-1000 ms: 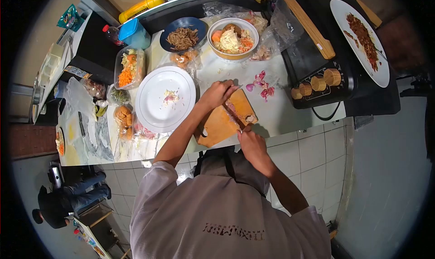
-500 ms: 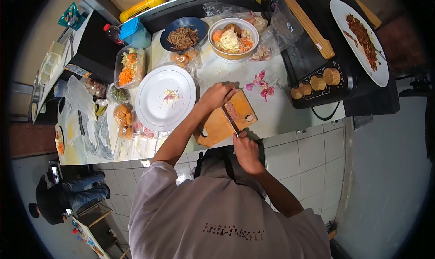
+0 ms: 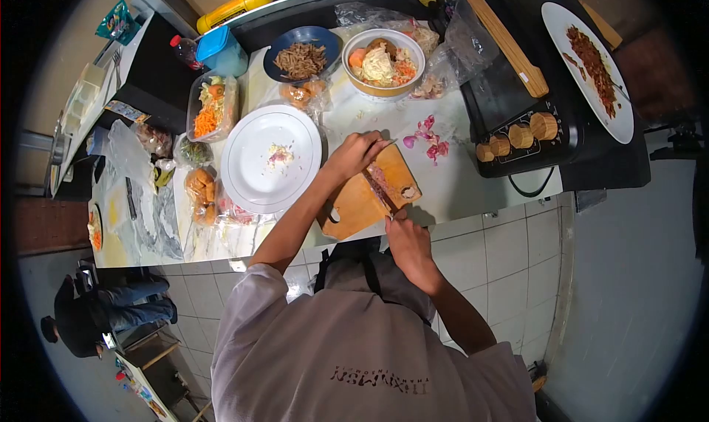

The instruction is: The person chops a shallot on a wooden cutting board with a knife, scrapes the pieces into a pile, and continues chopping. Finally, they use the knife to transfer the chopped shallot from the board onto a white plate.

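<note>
An orange-brown cutting board (image 3: 347, 209) lies at the counter's front edge, with finely chopped pinkish pieces (image 3: 379, 177) on it that look like shallot. My right hand (image 3: 410, 251) is closed round the handle of a knife (image 3: 378, 194), whose blade rests across the board beside the pieces. At the board's far edge, my left hand (image 3: 354, 156) has its fingers curled together near the blade's tip; what they grip is hidden. Purple-pink peelings (image 3: 428, 138) lie beyond the board. To its left stands a white plate (image 3: 251, 163) holding a little chopped pale food (image 3: 279, 156).
Behind the board are a bowl of mixed food (image 3: 380, 93) and a dark bowl of brown strips (image 3: 277, 67). A plastic tub of vegetables (image 3: 196, 130) stands left. A black stove with wooden knobs (image 3: 543, 125) sits right. Another person (image 3: 88, 315) stands far left.
My right hand and the knife handle have shifted slightly to the right. My left hand stays at the board's far edge. The person at far left has moved slightly.
</note>
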The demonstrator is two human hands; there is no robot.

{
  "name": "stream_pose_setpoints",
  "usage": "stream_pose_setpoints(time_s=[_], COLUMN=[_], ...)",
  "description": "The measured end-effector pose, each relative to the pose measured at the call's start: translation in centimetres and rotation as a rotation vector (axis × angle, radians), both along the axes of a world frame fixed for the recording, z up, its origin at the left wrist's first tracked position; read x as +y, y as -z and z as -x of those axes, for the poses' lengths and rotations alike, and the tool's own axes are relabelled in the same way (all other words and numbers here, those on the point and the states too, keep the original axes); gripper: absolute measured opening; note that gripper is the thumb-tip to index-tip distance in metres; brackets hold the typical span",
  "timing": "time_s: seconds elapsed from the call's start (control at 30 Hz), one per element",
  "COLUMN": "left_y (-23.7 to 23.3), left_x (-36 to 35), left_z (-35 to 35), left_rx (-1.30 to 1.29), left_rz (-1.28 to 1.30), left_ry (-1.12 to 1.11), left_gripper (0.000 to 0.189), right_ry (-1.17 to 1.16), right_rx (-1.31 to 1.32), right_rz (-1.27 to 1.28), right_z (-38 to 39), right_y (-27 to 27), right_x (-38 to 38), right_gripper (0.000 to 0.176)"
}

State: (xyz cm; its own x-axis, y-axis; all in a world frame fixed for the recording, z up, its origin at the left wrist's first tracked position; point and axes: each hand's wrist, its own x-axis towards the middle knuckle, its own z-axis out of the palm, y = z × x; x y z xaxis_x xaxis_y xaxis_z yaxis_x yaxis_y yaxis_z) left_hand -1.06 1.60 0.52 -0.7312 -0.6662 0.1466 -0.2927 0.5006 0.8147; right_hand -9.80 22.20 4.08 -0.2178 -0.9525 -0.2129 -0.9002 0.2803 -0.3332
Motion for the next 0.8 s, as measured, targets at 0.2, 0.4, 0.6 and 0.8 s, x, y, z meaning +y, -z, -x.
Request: stream_pose_setpoints(time_s=[0.2,0.4,0.6,0.8], left_y=[-3.6,-2.8,0.1,-0.6], left_x=[5.0,11.0,11.2,11.5], left_z=[-2.3,-4.0,-4.0,-3.6], left_rx=[0.211,-0.198,-0.146,-0.182], left_rz=[-0.067,0.12,0.158,0.204], left_ry=[-0.499,-0.488,-0.457,-0.436], left_gripper=[0.013,0.021,0.023,0.02], right_ry=[-0.028,-0.008,-0.004,0.024], right_rx=[-0.077,-0.152,-0.163,-0.162], right_rz=[0.015,-0.038,-0.048,-0.083], right_z=[1.8,2.1,2.2,2.0], right_y=[-0.7,-0.9,-0.9,-0.9], right_x=[-0.1,-0.5,-0.4,-0.6], right_gripper=[0.031,0.033,0.038,0.037])
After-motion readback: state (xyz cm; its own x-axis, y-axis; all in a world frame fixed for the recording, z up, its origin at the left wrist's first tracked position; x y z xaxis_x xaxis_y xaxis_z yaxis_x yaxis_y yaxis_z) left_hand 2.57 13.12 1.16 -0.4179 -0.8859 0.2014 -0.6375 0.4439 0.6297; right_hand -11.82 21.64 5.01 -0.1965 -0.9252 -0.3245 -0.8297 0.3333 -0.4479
